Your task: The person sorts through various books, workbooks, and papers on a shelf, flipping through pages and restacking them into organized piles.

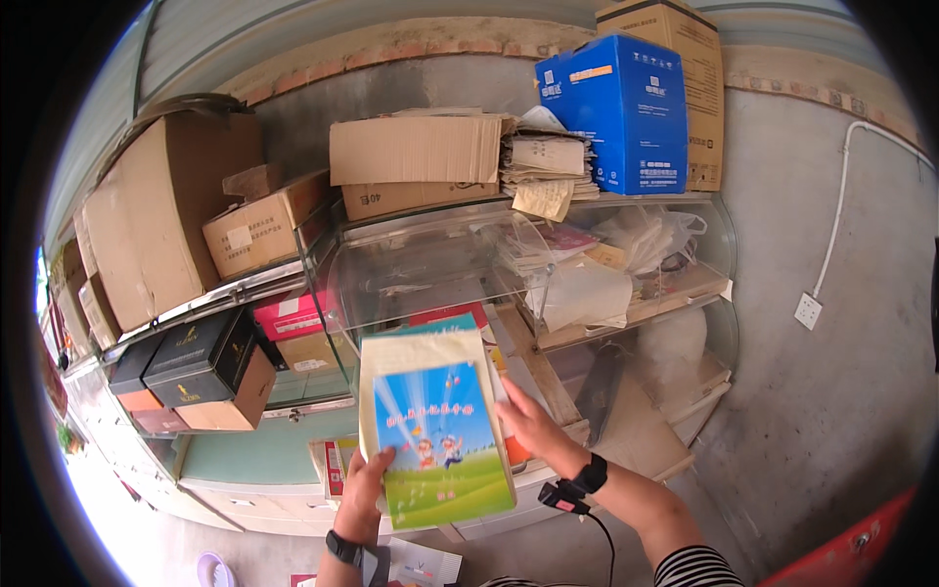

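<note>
A stack of booklets and papers is held up in front of the glass display cabinet. On top lies a booklet with a blue and green cartoon cover (442, 440), over a cream paper or folder (422, 352); a teal edge shows behind them. My left hand (364, 480) grips the stack at its lower left, thumb on the cover. At the right edge my right hand (530, 422) touches the stack with its fingers partly behind it. Whether the right hand bears any of the stack, I cannot tell.
Cardboard boxes (132, 220), a blue box (645, 117) and a paper pile (546, 158) stand on the cabinet. Its glass shelves hold shoe boxes (198, 359), papers (579, 290) and plastic bags (653, 238). A purple basin (213, 569) is on the floor at lower left.
</note>
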`<state>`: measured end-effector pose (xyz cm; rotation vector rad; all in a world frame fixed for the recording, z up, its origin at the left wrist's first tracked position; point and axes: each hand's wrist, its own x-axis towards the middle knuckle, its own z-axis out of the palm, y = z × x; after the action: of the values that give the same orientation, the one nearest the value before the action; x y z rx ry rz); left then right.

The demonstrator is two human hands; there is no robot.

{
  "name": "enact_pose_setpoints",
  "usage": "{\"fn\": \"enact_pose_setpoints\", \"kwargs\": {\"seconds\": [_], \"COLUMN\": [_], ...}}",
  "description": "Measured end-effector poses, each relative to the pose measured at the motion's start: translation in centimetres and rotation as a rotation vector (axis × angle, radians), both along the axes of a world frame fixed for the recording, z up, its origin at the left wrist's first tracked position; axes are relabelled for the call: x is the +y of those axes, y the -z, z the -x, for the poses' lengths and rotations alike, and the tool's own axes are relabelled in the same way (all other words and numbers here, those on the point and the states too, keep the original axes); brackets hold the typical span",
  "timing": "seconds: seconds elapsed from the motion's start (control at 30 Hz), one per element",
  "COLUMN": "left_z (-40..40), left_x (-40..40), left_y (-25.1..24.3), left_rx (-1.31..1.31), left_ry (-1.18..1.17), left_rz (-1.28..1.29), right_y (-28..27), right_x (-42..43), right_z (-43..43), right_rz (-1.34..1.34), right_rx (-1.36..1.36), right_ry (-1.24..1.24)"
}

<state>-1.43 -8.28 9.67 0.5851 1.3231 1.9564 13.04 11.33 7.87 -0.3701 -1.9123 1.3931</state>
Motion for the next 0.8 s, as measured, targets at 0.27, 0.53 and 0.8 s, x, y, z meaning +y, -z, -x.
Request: {"fn": "enact_pose_setpoints", "kwargs": {"seconds": [0.27, 0.53, 0.8], "left_z": [0.0, 1.4, 4.3], "left_x": [-0.7, 2.8, 8.9], "left_y": [1.8, 0.4, -0.6], "left_rx": [-0.037, 0.052, 0.025], "left_ry": [0.094, 0.115, 0.203], "left_rz": [0.057, 0.069, 0.059], "right_y": [3.2, -0.6, 0.6], "right_x": [0.0, 1.9, 9.4], "right_z": [0.0, -0.2, 3.4], "right_rz": [0.138, 0.299, 0.276], "right_rx": [0.030, 0.003, -0.079], "right_ry": [-0.016, -0.033, 0.150]}}
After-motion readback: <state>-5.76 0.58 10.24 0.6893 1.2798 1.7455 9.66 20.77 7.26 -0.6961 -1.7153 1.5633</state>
